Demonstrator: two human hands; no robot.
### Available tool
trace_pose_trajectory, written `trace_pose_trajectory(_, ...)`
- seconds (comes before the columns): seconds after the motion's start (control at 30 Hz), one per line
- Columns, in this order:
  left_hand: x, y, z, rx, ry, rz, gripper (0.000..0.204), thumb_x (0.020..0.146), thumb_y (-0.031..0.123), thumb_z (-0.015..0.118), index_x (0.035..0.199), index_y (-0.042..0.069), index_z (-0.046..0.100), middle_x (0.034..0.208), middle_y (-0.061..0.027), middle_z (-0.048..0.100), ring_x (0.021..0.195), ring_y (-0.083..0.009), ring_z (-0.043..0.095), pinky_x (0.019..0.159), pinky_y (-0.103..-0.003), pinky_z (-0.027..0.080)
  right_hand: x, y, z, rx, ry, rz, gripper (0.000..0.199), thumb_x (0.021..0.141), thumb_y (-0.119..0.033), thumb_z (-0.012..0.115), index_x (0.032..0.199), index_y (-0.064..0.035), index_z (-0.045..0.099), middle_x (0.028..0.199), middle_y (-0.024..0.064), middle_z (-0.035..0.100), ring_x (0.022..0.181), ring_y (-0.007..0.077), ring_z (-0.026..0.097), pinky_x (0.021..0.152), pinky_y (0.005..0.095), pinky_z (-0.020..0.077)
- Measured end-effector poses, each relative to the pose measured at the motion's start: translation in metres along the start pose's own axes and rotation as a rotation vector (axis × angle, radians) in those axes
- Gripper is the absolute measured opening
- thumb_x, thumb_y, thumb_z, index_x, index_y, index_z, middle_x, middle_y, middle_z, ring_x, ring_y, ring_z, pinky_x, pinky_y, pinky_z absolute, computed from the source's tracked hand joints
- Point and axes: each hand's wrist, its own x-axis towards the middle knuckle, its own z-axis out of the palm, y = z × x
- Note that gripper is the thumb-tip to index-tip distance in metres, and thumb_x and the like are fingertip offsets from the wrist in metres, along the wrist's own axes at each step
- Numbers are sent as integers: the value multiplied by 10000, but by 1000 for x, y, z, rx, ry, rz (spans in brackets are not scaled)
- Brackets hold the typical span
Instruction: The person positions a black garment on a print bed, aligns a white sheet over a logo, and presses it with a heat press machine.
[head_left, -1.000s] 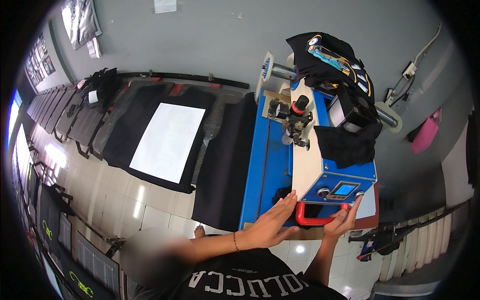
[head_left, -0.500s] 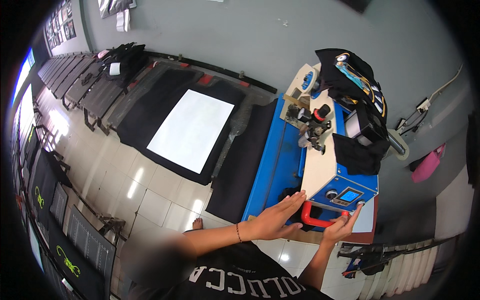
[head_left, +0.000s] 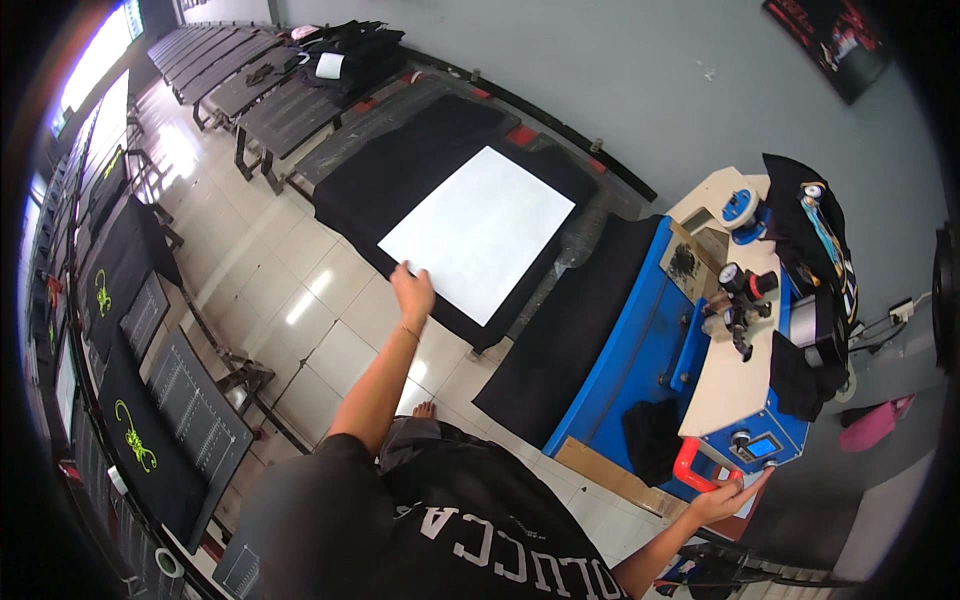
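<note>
My left hand (head_left: 412, 293) is stretched out to the near left edge of a white sheet (head_left: 478, 236), its thumb and fingers apart at the paper's edge. The sheet lies flat on a black cloth (head_left: 385, 175) spread over a padded board. At the right, my right hand (head_left: 718, 500) is beside the red handle (head_left: 688, 462) of a blue and cream heat press (head_left: 735, 405). One finger of it points up to a round knob or button (head_left: 769, 466) by the small lit display (head_left: 762, 446). Its other fingers are partly hidden.
Between sheet and press lies a dark cloth or pad (head_left: 570, 320). A crumpled black cloth (head_left: 650, 440) sits on the press's blue base. Black garments (head_left: 350, 55) are piled on the boards beyond. A rack with printed black pieces (head_left: 135, 430) stands at left; tiled floor (head_left: 310, 320) lies between.
My left hand has left the press's front and moved left to the white sheet. My right hand stays by the handle and panel. The whole view has shifted, with the press lower and further right.
</note>
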Motion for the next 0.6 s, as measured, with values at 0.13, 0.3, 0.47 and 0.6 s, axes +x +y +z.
trace_pose_trajectory(0.13,66,-16,-5,-270,-51,-149,539,858,130,541,1331,-104,430,1244,-261,526,1171,-368,506,1028,-394,396,2,11,-8,-160,14,-88,566,901,-83,359,1464,-67,413,891,107,624,520,101,389,449,254,342)
trace_pose_trajectory(0.3,104,-61,-1,-476,196,-460,602,896,166,535,1421,-27,313,1152,-160,556,954,-266,598,873,-362,491,-12,-30,21,-255,196,-70,416,966,-138,403,1336,16,514,1143,222,600,731,234,593,531,243,477)
trace_pose_trajectory(0.47,70,4,-23,-929,-257,-575,529,944,259,541,1376,42,325,1101,-113,555,816,-167,598,693,-308,510,-88,-151,103,254,-203,-186,281,977,-161,481,1127,55,579,935,135,627,733,191,608,679,315,537)
trace_pose_trajectory(0.6,67,6,-41,-726,-398,-392,463,1003,359,464,1329,34,414,1066,-73,545,866,-142,560,748,-292,484,-176,-239,267,322,-1151,64,235,898,-132,648,1098,-11,630,872,98,673,793,150,646,730,278,516)
